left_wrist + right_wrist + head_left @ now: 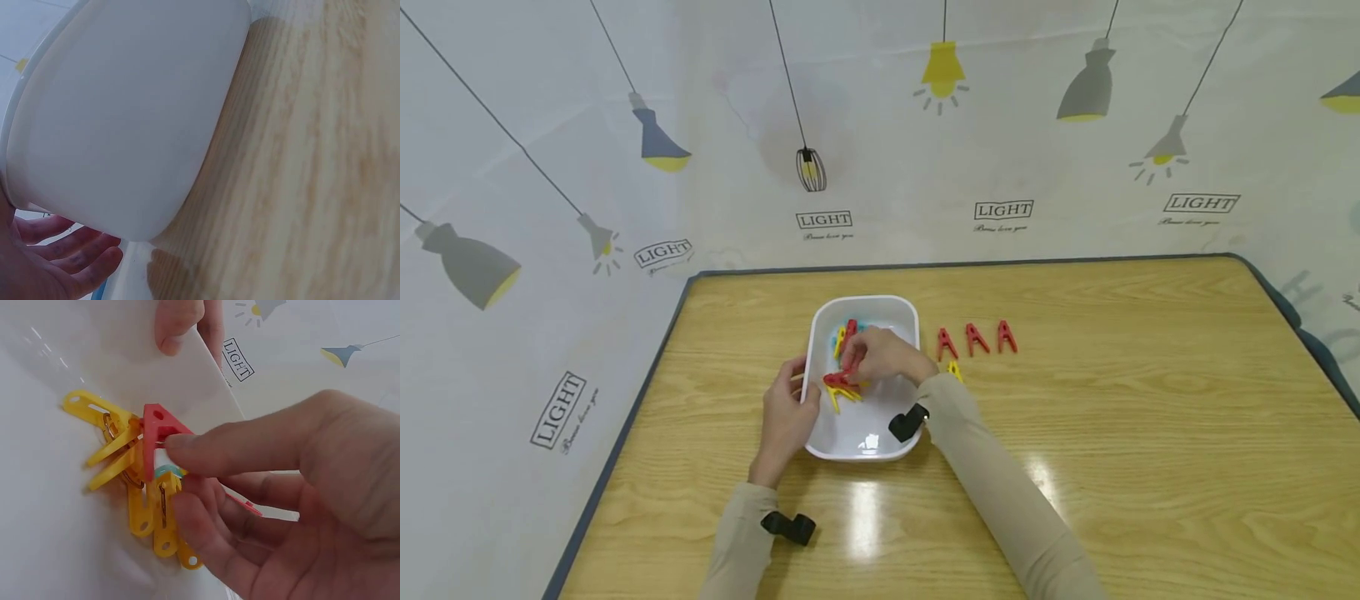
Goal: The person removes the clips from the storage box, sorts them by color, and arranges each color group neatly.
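A white plastic tray [859, 433] rests on the table with red, yellow and blue clothespins inside. My left hand [788, 417] grips its left rim, thumb on the inner side and fingers outside; the left wrist view shows those fingers beside the tray's outer wall [125, 119]. Reaching into the tray, my right hand [883, 357] pinches a red clothespin [150, 450] between thumb and fingers, which partly hide it. Several yellow clothespins [141, 512] lie right under it. Farther back in the tray are another red clothespin [851, 328] and a yellow one [839, 342].
Right of the tray, three red clothespins stand in a row: near [946, 343], middle [976, 339] and far [1007, 336]. A yellow clothespin [954, 369] lies below the row, partly behind my right wrist. A lamp-patterned curtain [895, 167] borders the wooden table [1150, 400].
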`<state>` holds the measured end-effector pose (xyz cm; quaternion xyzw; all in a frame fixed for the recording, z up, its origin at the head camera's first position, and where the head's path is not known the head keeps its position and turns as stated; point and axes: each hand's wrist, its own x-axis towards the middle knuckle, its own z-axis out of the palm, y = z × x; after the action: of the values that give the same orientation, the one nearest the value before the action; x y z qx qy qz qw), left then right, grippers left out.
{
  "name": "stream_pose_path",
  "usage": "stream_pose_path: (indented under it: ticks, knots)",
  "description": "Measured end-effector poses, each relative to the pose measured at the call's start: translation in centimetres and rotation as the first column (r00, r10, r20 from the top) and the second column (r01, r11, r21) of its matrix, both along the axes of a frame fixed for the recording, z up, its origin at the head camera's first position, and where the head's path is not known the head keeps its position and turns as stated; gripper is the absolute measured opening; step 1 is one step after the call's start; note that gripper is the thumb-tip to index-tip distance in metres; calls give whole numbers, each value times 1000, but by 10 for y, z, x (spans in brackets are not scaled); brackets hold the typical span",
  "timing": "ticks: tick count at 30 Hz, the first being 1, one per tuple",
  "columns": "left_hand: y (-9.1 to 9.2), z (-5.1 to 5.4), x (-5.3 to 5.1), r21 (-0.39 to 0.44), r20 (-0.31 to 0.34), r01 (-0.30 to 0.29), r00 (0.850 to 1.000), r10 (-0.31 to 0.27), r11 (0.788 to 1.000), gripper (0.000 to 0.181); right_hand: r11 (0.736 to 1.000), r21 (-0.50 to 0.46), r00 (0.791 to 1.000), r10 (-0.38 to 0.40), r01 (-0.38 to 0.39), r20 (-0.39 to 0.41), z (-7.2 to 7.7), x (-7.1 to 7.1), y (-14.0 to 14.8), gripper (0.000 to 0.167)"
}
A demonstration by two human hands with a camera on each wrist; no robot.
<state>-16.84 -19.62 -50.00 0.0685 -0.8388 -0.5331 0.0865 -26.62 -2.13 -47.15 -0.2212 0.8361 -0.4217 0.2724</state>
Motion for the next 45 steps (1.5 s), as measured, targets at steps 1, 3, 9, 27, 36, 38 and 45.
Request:
stream_pose_path:
  ticks: [1, 3, 9, 27, 36, 38, 45]
  knots:
    - [0, 0, 0, -2, 0, 2, 1000, -2, 1000, 44, 1000, -9, 1000, -23, 23, -5, 0, 0, 0, 13]
    - [1, 0, -1, -7, -1, 5, 1000, -5, 1000, 44, 998, -22, 998, -66, 65, -20, 0, -1, 1, 8]
    - [3, 0, -1, 0, -6, 6, 1000, -6, 1000, 44, 991, -34, 989, -133, 131, -66, -2, -2, 4, 6]
    - [6, 0, -2, -20, -7, 24, 1000, -24, 1000, 44, 904, -278, 938, -345, 324, -29, 15, -2, 15, 11]
    - [3, 0, -1, -26, -21, 4, 1000, -4, 1000, 43, 863, -331, 918, -396, 382, 26, 20, 1, 24, 13]
    - [2, 0, -1, -33, -13, 5, 1000, -5, 999, 43, 845, -352, 909, -416, 403, 42, 19, 2, 26, 14]
    - [0, 0, -2, -43, 13, 7, 1000, -6, 999, 44, 804, -439, 893, -450, 401, -7, 16, 5, 36, 16]
